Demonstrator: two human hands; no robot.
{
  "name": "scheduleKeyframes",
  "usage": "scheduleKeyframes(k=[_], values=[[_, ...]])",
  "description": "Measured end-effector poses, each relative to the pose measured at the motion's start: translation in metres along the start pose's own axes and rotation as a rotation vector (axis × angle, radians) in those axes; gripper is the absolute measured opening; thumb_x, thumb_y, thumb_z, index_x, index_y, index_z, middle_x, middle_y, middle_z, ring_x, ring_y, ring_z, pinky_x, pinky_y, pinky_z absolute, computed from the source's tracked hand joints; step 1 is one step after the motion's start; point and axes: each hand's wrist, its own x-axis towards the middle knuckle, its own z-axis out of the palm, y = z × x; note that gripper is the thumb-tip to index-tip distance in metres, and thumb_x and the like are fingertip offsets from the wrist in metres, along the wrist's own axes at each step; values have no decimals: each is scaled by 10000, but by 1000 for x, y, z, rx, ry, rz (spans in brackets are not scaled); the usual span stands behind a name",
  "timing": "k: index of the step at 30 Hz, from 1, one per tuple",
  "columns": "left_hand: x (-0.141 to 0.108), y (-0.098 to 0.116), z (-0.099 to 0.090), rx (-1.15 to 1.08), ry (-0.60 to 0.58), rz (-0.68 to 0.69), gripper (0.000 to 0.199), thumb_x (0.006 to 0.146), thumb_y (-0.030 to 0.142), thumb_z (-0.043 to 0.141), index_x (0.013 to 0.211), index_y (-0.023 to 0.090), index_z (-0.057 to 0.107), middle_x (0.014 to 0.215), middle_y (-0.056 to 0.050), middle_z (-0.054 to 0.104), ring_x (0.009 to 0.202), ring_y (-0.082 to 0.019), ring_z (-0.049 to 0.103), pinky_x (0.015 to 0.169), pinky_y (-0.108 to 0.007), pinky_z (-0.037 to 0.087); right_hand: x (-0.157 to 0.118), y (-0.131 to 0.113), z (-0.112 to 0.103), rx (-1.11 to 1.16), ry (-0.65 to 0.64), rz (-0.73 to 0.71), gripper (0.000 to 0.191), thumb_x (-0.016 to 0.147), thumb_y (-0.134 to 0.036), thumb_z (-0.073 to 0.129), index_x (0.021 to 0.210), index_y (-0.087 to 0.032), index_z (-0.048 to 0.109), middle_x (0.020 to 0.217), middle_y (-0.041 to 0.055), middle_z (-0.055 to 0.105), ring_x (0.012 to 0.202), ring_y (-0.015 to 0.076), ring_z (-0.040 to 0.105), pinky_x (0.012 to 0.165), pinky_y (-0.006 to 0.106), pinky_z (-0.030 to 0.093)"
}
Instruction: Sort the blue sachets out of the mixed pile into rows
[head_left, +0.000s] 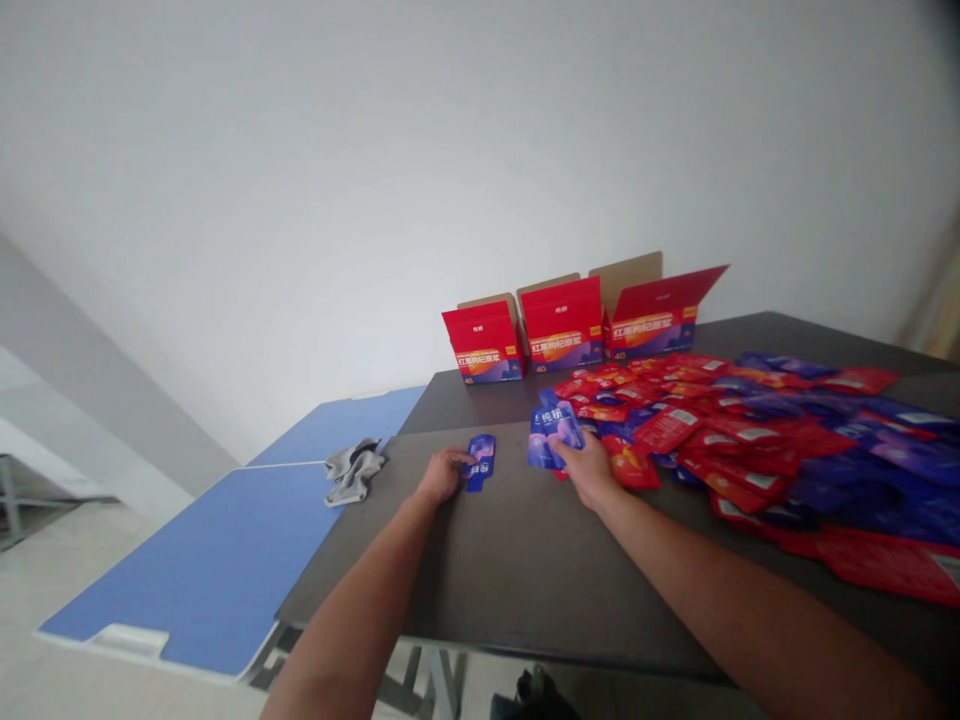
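On the dark table, my left hand (444, 474) has its fingertips on the left edge of a small purple-blue pouch (481, 461) that lies flat. My right hand (586, 466) is closed on purple-blue pouches (549, 430), which overlap, at the left end of a large heap. That heap mixes red pouches (670, 428) and blue pouches (885, 485) and spreads across the right side of the table. Part of the held pouches is hidden behind my right fingers.
Three red cartons with raised flaps, the left (487, 362), middle (564, 333) and right (654, 326), stand by the wall. A grey cloth (355, 471) lies at the dark table's left edge, beside a lower blue table (202, 560).
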Motion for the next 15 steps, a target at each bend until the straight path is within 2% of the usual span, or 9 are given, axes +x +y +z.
scheduleKeyframes(k=[2,4,6,9,12,15], values=[[1,4,-5,47,15,-59,233,686,61,567,826,157,727,1159,-75,623,1046,-198,582,948,-306,432,0,1,0,-21,7,-15,479,626,-456,680,1002,-162,642,877,60,695,793,218,651,647,298,511],[2,14,-3,69,31,-79,250,766,123,510,922,142,705,1215,-96,592,1093,-207,561,971,-318,416,0,1,0,-37,14,-23,466,628,-456,679,987,-160,646,865,59,695,781,217,652,641,297,510],[3,26,7,104,8,-5,319,838,217,457,1075,140,656,1263,-111,560,1157,-213,523,1017,-334,376,-1,1,0,-43,12,-25,459,631,-456,677,980,-160,646,858,56,695,766,213,651,633,293,509],[1,44,28,259,-67,117,468,850,359,474,1263,149,542,1383,-136,443,1297,-251,381,1094,-375,272,-2,-2,0,-36,-4,-28,443,642,-457,673,977,-169,643,862,49,695,767,205,650,649,291,510],[0,53,43,435,-138,142,477,857,315,437,1299,151,512,1417,-146,393,1362,-265,266,1128,-399,185,-3,-3,0,-21,-11,-27,428,648,-439,674,985,-177,642,891,50,695,796,202,651,683,290,511],[3,46,41,541,-186,153,479,861,225,362,1311,131,496,1395,-140,427,1386,-242,206,1142,-385,127,-2,-2,0,-23,-12,-24,436,648,-434,674,998,-176,640,894,51,695,784,200,649,669,285,509]])
